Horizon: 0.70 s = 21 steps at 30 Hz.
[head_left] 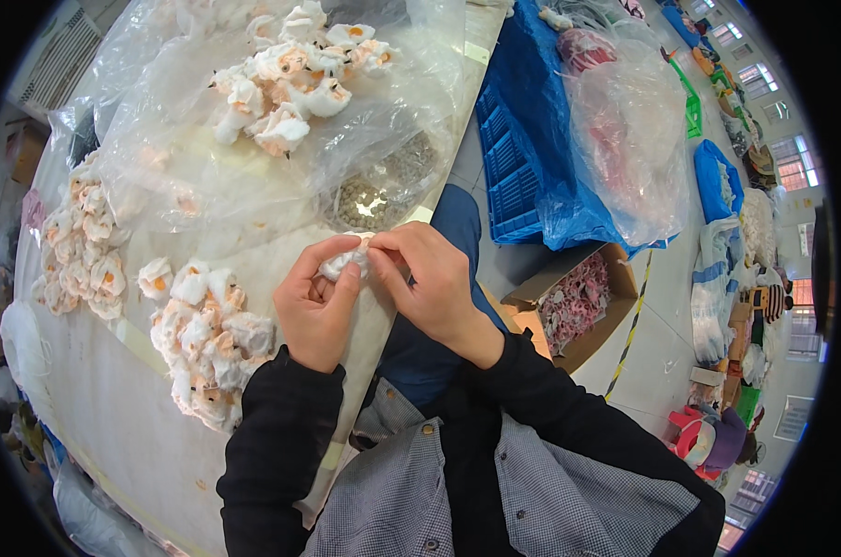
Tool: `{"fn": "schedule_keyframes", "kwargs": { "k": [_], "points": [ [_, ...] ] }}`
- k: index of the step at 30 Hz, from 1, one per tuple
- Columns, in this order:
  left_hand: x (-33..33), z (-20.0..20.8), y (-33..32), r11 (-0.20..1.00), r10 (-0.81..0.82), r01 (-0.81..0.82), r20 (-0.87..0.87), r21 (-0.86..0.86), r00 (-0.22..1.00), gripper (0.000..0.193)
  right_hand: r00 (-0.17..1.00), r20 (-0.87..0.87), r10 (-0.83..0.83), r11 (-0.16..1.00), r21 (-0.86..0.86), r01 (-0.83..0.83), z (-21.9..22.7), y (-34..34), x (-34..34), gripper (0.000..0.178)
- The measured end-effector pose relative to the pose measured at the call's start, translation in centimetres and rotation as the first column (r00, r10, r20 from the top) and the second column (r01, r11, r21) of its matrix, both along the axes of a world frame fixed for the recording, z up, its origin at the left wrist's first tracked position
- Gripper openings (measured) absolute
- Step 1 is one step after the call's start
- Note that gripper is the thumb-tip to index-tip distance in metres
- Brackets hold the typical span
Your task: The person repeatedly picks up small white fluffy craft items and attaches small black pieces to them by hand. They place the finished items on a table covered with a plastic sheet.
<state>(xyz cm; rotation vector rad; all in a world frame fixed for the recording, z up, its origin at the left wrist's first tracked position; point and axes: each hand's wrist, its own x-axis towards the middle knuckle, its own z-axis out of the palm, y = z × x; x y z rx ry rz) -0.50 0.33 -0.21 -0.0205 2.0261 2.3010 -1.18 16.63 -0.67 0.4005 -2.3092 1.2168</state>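
Note:
My left hand (316,302) is closed around a small white plush piece (337,266), thumb and forefinger pinching it near the table edge. From the other side, the bent fingertips of my right hand (436,286) pinch the same piece at its top. Fingers cover most of it, so its full shape is hidden. Left of my hands lies a heap of small white-and-peach plush pieces (207,334), some with orange spots and dark dots. Just beyond my fingers, a clear bag of small pale beads (369,197) rests on the table (142,399).
More plush pieces lie in a pile (86,251) at the far left and on a clear plastic sheet (244,181). To the right stand a blue crate (511,190) with bagged goods and a cardboard box (625,292) of pink scraps. Yellow-black tape (632,325) marks the floor.

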Motion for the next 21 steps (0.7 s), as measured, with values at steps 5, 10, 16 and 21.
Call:
{"fn": "schedule_keyframes", "kwargs": {
  "k": [5,10,16,21],
  "points": [
    [-0.3,2.0,0.0,0.981,0.078,-0.102,-0.143,-0.164,0.987,0.038,0.983,0.129,0.132,0.987,-0.108,-0.118,0.3,1.1,0.4,0.011],
    [-1.0,0.6,-1.0,0.894,-0.288,0.146,-0.293,-0.424,0.912,0.022,0.949,0.166,0.270,0.952,-0.194,-0.237,1.0,1.4,0.8,0.011],
    [-0.2,1.4,-0.5,0.910,-0.243,0.141,-0.225,-0.390,0.943,0.008,0.850,0.383,0.362,0.869,-0.470,-0.158,0.3,1.1,1.7,0.014],
    [0.0,0.8,-0.4,0.909,-0.197,0.074,-0.266,-0.410,0.944,0.005,0.850,0.424,0.313,0.874,-0.480,-0.082,0.2,0.5,1.7,0.010]
  ]
}}
